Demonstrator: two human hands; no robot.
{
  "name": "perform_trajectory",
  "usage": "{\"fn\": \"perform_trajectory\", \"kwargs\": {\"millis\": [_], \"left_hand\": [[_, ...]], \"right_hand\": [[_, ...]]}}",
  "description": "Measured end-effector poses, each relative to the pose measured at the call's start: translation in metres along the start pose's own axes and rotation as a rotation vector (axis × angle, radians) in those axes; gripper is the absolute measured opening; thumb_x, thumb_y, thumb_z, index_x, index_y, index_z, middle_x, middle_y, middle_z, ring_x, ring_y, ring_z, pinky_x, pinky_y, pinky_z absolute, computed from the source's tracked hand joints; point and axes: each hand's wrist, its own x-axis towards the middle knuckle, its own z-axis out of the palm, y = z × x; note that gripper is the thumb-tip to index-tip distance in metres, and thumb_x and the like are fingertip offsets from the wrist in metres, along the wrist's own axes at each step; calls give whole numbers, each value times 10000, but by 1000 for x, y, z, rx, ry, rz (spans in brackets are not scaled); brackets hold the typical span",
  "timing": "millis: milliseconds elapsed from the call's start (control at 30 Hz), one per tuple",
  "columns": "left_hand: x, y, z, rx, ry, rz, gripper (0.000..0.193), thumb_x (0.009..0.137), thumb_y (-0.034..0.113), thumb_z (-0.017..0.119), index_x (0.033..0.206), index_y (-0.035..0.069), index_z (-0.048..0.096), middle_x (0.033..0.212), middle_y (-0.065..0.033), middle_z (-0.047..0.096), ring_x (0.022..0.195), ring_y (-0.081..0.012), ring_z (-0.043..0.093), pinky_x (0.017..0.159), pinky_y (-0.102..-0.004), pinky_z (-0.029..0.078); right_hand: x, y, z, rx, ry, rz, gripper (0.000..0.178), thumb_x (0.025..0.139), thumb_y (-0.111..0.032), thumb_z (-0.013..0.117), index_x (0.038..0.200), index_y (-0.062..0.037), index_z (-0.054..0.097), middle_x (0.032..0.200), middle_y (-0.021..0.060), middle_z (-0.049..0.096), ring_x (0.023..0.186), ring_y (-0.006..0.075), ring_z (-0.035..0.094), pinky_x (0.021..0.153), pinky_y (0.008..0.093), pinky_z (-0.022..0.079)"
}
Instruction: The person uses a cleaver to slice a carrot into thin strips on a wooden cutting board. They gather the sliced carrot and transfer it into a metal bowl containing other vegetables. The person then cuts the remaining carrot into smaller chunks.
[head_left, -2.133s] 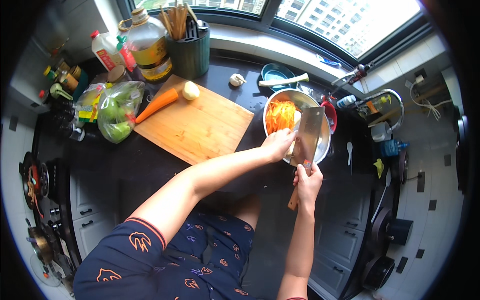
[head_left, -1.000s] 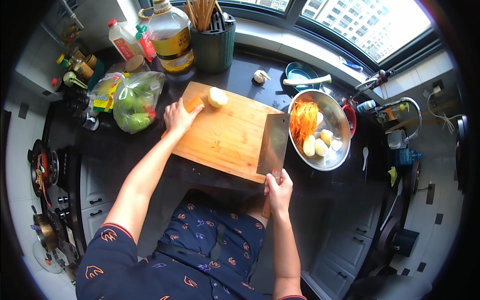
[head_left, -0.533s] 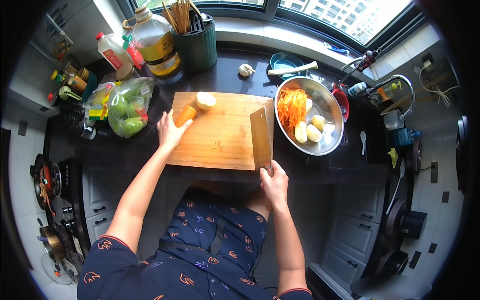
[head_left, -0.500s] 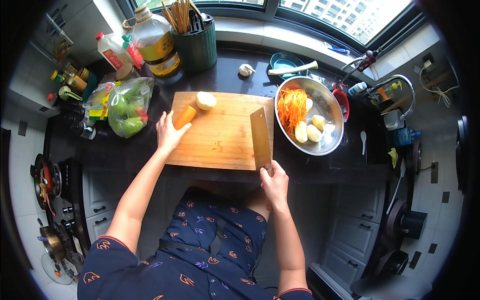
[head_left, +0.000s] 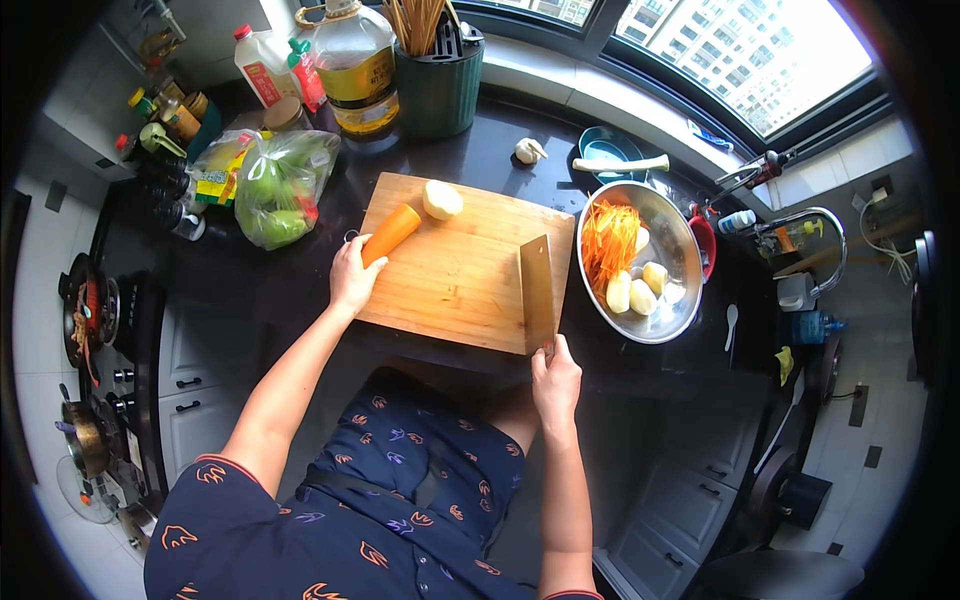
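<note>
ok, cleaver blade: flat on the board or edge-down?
Flat. The cleaver lies broad side up on the cutting board, with the right hand on its handle.

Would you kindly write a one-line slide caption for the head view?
Left hand grips a carrot on a wooden cutting board; right hand holds a cleaver beside it.

Oil bottle (head_left: 357, 62) beside green utensil holder (head_left: 438, 88).
</note>
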Motion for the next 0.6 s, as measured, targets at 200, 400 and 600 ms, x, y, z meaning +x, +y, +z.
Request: {"fn": "perform_trajectory", "kwargs": {"millis": [200,400,600], "left_hand": [[-13,71,-1,-69,-166,353,485,827,108,804,1285,70,649,1146,-152,670,1112,-356,614,995,-434,492],[-26,75,49,-5,-170,424,569,794,139,834,1326,70,645,1120,-122,662,1083,-324,614,989,-425,492],[-35,70,44,6,-156,397,605,795,197,847,1354,86,643,1147,-95,662,1108,-298,619,971,-409,510]], "right_hand": [[0,1,-6,86,-19,26,171,957,-124,634,1095,-24,642,708,189,657,651,364,692,636,424,535],[-21,-25,-9,120,111,-130,115,953,-81,633,1041,-7,631,660,185,625,592,365,669,579,407,517],[-33,-64,-14,0,-47,-175,126,956,-78,629,1031,23,621,759,242,681,709,425,691,633,482,543]]}}
